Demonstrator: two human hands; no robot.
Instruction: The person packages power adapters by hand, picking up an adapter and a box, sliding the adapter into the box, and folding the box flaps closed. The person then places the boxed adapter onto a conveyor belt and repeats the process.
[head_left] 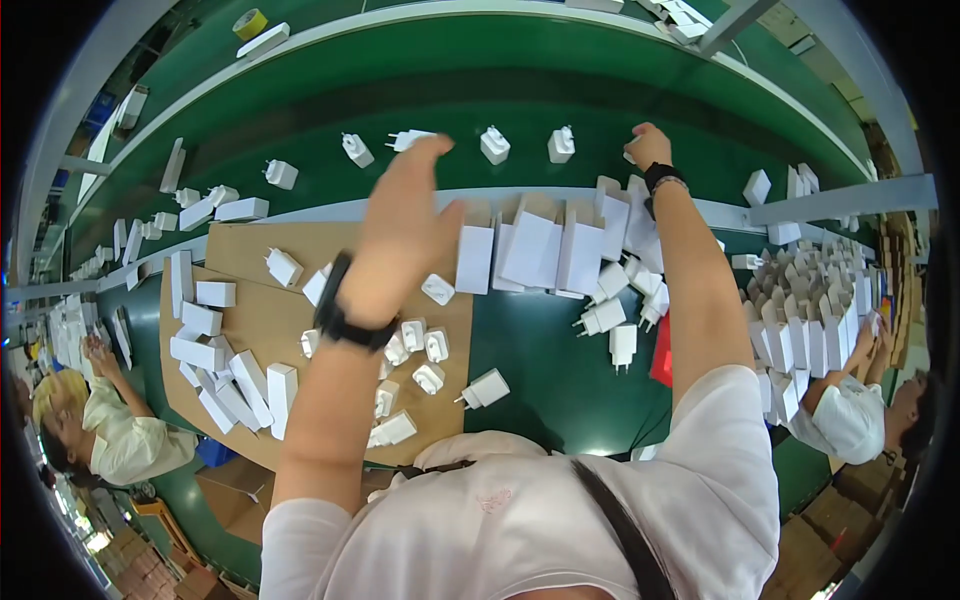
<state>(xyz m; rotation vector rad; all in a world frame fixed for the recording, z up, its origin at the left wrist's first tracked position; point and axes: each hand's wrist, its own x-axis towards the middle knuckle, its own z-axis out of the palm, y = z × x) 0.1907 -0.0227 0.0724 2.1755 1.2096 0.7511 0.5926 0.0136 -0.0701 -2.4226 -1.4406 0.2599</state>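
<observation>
My left hand (400, 225), smeared by motion, hovers over the cardboard sheet's far edge with fingers stretched and thumb apart; it holds nothing that I can see. Just beyond its fingertips, a white plug charger (408, 140) lies on the green belt. My right hand (652, 147) reaches to the belt at the far right, fingers curled round a small white piece, seemingly a charger, mostly hidden. Between my hands stands a row of open white boxes (533, 245). Loose chargers (602, 318) lie beside my right forearm, and more chargers (428, 377) rest on the cardboard (335, 235).
Closed white boxes (245, 385) are heaped at left on the cardboard. Many open boxes (800, 320) stand at right near a co-worker (850, 415); another co-worker (120, 430) is at left. A metal rail (850, 200) crosses the right side. Yellow tape (250, 24) sits at the back.
</observation>
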